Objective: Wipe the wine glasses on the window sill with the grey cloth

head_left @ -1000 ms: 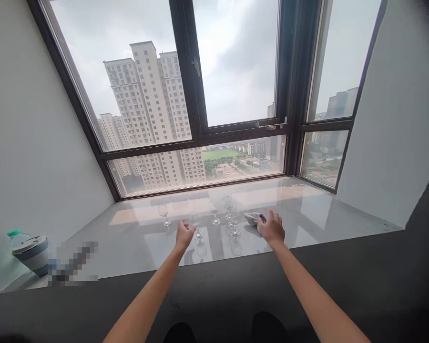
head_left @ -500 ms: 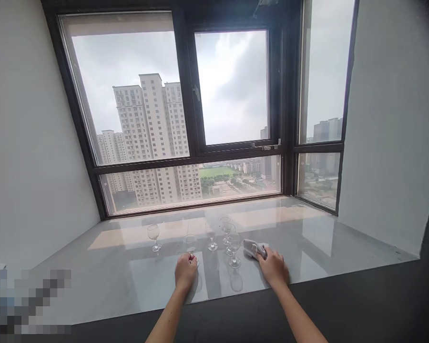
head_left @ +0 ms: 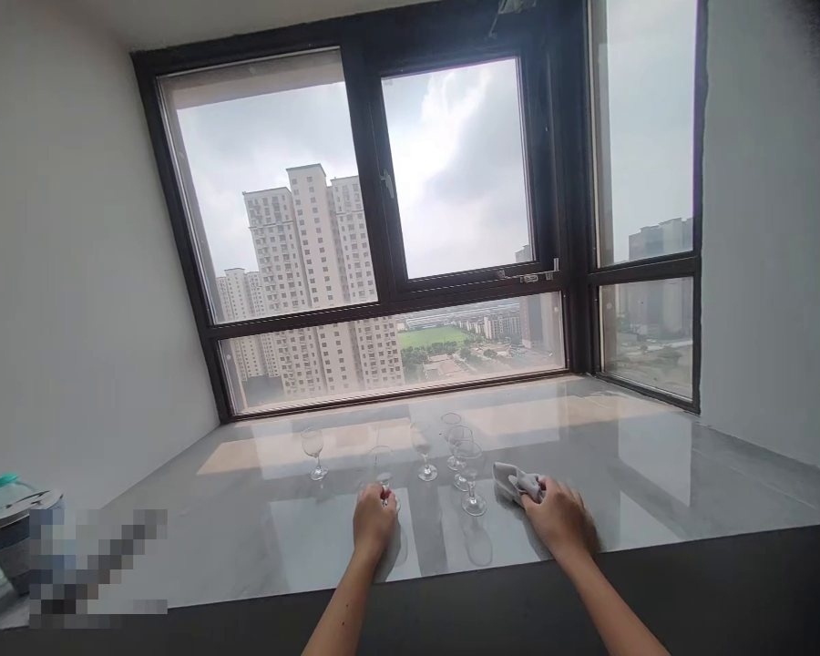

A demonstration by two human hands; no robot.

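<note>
My left hand [head_left: 374, 527] is closed around the lower part of a clear stemmed glass [head_left: 381, 463], which stands upright on the grey sill; the fingers mostly hide its stem and foot. Bunched under the fingers of my right hand [head_left: 563, 521] is a light grey cloth [head_left: 511, 481], resting on the sill. Between the hands stands another stemmed glass [head_left: 469, 463], nearest to the cloth, with two more just behind it. A stemmed glass [head_left: 425, 445] is upright behind and right of my left hand, and one more glass [head_left: 312, 444] stands farther left.
The glossy sill [head_left: 301, 538] ends at a dark front edge and reflects the glasses. Behind it rises a dark-framed window [head_left: 375, 228]. A container [head_left: 14, 538] and a teal-capped bottle [head_left: 1, 480] stand at far left, beside a pixelated patch.
The camera has turned, so the scene sits farther right and the container at left has come into view. Both hands keep their holds; the cloth looks slightly differently folded.
</note>
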